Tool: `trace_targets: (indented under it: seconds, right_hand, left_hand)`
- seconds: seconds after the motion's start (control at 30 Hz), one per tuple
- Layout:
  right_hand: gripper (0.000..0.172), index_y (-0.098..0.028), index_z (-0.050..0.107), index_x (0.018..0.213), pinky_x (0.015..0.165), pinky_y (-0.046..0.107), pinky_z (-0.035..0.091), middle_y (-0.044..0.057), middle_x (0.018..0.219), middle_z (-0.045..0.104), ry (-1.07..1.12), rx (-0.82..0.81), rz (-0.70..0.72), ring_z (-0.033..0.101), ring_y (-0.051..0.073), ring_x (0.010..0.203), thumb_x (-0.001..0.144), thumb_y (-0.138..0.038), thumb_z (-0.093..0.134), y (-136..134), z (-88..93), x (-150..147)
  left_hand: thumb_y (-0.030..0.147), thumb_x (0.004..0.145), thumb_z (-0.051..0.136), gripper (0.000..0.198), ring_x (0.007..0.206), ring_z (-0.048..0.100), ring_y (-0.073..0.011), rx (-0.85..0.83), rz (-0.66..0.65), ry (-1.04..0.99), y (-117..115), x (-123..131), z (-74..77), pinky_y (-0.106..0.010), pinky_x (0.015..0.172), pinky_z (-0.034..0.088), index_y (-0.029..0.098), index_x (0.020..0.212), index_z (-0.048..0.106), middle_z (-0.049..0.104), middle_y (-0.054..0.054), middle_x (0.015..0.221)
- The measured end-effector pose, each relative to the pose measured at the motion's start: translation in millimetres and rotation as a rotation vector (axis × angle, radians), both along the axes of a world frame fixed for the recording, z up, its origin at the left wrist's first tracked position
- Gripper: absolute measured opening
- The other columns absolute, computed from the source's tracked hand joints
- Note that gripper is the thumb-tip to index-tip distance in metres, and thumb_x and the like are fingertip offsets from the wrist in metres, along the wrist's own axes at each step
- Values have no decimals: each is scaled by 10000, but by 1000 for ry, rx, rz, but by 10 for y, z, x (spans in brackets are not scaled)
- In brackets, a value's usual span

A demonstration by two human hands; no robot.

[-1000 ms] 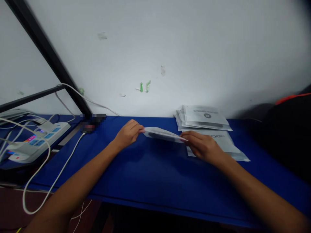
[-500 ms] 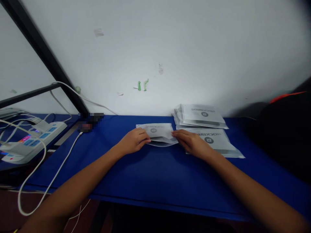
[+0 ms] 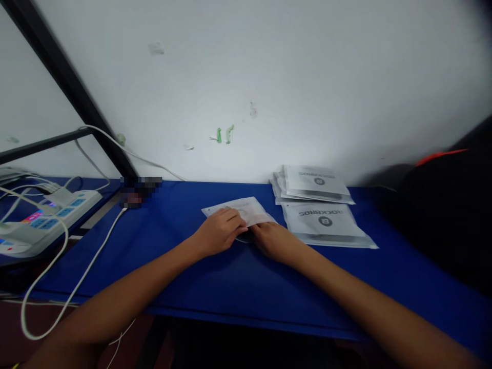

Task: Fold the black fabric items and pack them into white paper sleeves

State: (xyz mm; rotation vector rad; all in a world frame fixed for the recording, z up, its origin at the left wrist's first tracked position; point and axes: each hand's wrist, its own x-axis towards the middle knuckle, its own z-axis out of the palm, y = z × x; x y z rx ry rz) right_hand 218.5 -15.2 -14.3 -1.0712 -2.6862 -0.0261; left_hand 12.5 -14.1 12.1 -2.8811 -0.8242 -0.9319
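The white pouch [image 3: 246, 208] lies flat on the blue table [image 3: 238, 277] at frame centre, left hand [image 3: 221, 231] and right hand [image 3: 273, 240] both pinching its near edge, apparently sealing it; next likely calls for firm pressing along that edge.

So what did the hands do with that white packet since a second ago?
The left hand and right hand brought the white packet down from the air onto the blue table and moved closer together, now pressing on its near edge. The packet stack, the single packet and the power strip stayed put.
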Motion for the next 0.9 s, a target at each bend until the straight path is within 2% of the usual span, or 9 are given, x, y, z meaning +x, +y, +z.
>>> trace_targets:
  seconds: [0.07,0.2,0.27,0.43,0.5,0.57,0.7,0.8,0.9]
  right_hand:
    - [332,-101,550,1222,829,419,532,182,1080,672,-49,37,-13,662,272,952,905,-62,461,34,-17,31]
    - [290,-86,590,1133,778,385,530,154,959,668,-92,226,69,635,252,885,883,-51,447,57,13,112]
    - [240,-88,610,1059,708,367,526,138,898,660,-72,288,171,611,242,815,875,-109,457,41,53,170]
    - [296,-93,602,1040,665,381,514,137,864,656,100,387,474,568,228,751,845,-165,393,-57,145,314]
    - [337,-92,587,1087,744,413,525,153,949,667,175,315,534,586,246,853,819,-152,392,-93,173,334]
    - [375,-101,582,1119,860,443,515,158,1056,665,213,188,536,582,261,1007,784,-113,413,-109,189,335]
    - [508,-152,595,1196,1026,491,437,160,1318,565,215,25,427,470,269,1276,742,4,430,-69,167,354]
    - [675,-209,552,1309,1064,496,407,147,1486,403,231,-91,365,375,265,1376,712,71,408,-21,142,410]
    - [748,-238,470,1385,1068,461,418,121,1526,352,270,-239,323,383,230,1382,721,86,353,-10,154,460]
  left_hand:
    - [206,952,457,161,988,581,-237,-44,37,39,-55,35,0,-405,914,504,145,1041,576,630,-114,1012]
    - [83,807,451,555,1281,452,-293,-136,138,176,-155,73,-13,-468,1076,410,104,1359,398,490,-186,1364]
    - [78,787,436,599,1307,450,-287,-166,168,250,-164,60,-35,-460,1084,407,114,1383,382,481,-173,1408]
    - [91,819,432,448,1202,582,-273,-201,263,381,-40,-75,-166,-403,999,484,142,1249,548,615,-146,1296]
    - [130,868,428,398,1231,567,-273,-192,286,388,49,-138,-238,-405,1018,470,150,1243,562,615,-140,1303]
    - [255,953,406,373,1284,523,-279,-197,305,379,162,-187,-304,-424,1054,437,148,1286,537,583,-146,1347]
    - [504,997,331,583,1419,333,-307,-318,345,416,493,-244,-367,-483,1146,297,114,1425,394,368,-189,1516]
    - [582,946,411,697,1452,248,-325,-408,325,385,778,-249,-324,-493,1180,205,111,1456,344,268,-195,1559]
    - [625,914,436,716,1428,308,-318,-427,292,303,882,-181,-205,-468,1174,234,124,1423,385,363,-189,1520]
